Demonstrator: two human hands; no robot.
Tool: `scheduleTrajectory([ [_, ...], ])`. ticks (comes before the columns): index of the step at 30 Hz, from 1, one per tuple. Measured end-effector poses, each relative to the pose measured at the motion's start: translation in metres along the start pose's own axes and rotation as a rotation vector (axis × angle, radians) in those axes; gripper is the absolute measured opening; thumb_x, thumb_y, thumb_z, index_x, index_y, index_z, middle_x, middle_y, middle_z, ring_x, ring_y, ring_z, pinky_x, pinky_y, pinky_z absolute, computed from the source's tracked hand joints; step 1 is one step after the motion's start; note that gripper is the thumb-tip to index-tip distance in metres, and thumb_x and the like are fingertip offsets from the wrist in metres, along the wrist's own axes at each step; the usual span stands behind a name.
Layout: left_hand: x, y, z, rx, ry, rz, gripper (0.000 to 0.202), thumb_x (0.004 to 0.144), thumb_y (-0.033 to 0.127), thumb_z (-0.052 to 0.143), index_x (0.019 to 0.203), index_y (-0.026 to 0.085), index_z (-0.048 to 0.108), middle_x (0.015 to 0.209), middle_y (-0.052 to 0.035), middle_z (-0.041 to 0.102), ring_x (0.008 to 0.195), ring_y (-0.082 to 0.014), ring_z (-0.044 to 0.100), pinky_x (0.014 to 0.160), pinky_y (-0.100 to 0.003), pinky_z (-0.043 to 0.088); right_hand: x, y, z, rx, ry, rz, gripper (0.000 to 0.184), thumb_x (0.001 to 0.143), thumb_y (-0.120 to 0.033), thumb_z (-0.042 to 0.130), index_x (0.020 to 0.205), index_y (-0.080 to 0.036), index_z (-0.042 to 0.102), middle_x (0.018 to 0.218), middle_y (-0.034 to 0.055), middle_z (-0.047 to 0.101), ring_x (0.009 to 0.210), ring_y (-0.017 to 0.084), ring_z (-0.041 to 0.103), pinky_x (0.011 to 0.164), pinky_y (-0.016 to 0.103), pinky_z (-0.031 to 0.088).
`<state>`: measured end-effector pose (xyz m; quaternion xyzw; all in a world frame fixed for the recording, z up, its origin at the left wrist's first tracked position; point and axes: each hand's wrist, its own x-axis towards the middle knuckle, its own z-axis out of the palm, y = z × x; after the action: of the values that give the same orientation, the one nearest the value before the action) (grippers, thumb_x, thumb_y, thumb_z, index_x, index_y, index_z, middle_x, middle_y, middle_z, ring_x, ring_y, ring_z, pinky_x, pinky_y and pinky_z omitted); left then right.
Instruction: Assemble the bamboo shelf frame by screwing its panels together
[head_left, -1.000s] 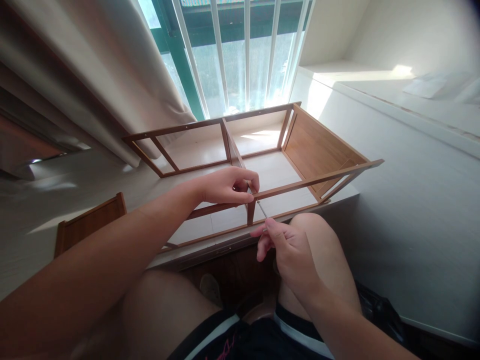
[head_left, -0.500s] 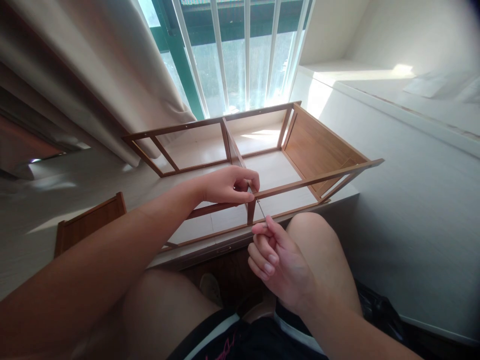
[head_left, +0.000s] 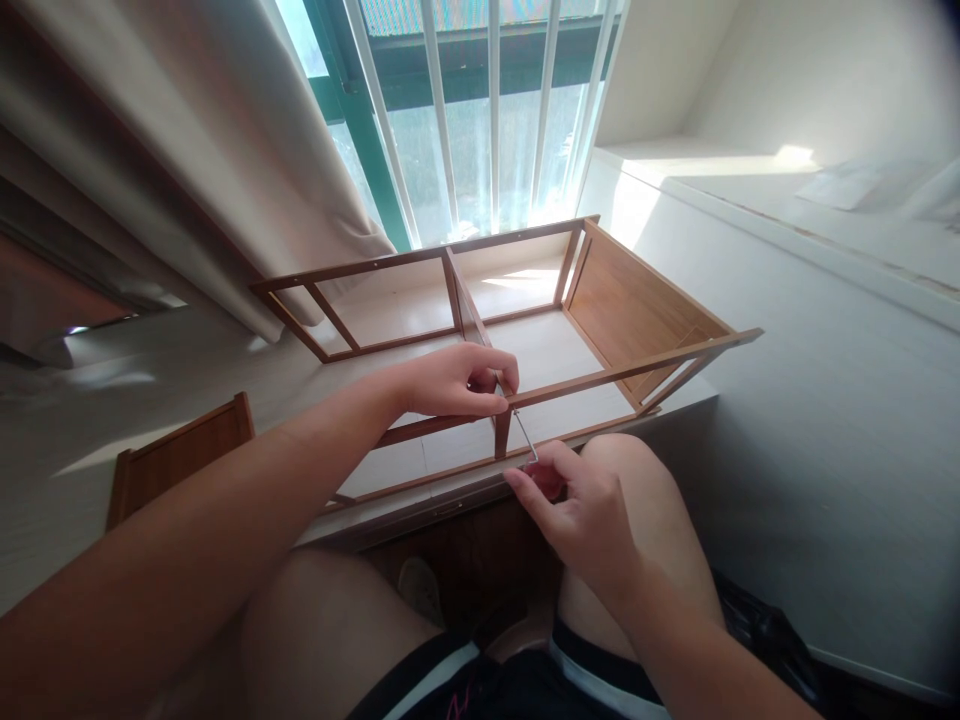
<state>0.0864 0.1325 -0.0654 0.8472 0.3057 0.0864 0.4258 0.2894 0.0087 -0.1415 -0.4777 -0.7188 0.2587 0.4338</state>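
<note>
A brown wooden shelf frame (head_left: pixel 600 380) lies on its side in front of me, with a panel (head_left: pixel 637 300) at its right end and a crosspiece (head_left: pixel 502 432) in the middle. My left hand (head_left: pixel 465 380) is closed around the joint of the near rail and that crosspiece. Between the fingers of my right hand (head_left: pixel 577 500) is the bent end of a thin metal hex key (head_left: pixel 527 438). Its long arm reaches up to a bolt at the joint, just below my left fingertips. Whether the tip is seated in the bolt head is too small to tell.
A separate wooden panel (head_left: pixel 184 455) lies at the left on the pale ledge (head_left: pixel 277 375). Behind the frame is a barred window (head_left: pixel 495 130), with a beige curtain (head_left: pixel 247 130) to its left. A white wall (head_left: pixel 787 420) with a ledge rises on the right.
My right hand has turned over at the wrist, and its grip on the hex key's bent end has shifted. The left hand stays on the joint. The view has tilted slightly upward.
</note>
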Motion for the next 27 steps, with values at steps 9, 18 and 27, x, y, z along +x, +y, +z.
scheduleTrajectory([
  [9, 0.0, 0.0, 0.0, 0.0, 0.002, 0.003, 0.017, 0.083, 0.028, 0.06, 0.096, 0.017, 0.061, 0.059, 0.0043, 0.052, 0.053, -0.0075, 0.044, 0.049, -0.02, 0.031, 0.015, -0.013, -0.018, -0.26, -0.01, -0.141, 0.03, 0.087, -0.033, 0.062, 0.065, -0.019, 0.05, 0.054, -0.0039, 0.047, 0.052, 0.01, 0.041, 0.056, 0.026, 0.027],
  [18, 0.001, 0.0, 0.0, -0.021, 0.004, 0.005, 0.017, 0.083, 0.028, 0.06, 0.095, 0.016, 0.061, 0.057, 0.0043, 0.052, 0.051, -0.0074, 0.044, 0.048, -0.019, 0.031, 0.019, -0.018, -0.018, -0.054, -0.094, 0.036, 0.035, 0.092, -0.03, 0.051, 0.06, -0.019, 0.042, 0.054, -0.0032, 0.043, 0.052, 0.011, 0.038, 0.055, 0.027, 0.025],
  [27, 0.001, 0.0, 0.0, -0.023, 0.002, 0.007, 0.017, 0.084, 0.029, 0.059, 0.096, 0.017, 0.06, 0.057, 0.0049, 0.052, 0.051, -0.007, 0.043, 0.049, -0.019, 0.031, 0.007, -0.018, 0.001, 1.508, -0.409, 0.771, 0.028, 0.097, -0.039, 0.041, 0.076, -0.021, 0.044, 0.051, -0.0078, 0.036, 0.039, 0.008, 0.025, 0.039, 0.02, 0.024],
])
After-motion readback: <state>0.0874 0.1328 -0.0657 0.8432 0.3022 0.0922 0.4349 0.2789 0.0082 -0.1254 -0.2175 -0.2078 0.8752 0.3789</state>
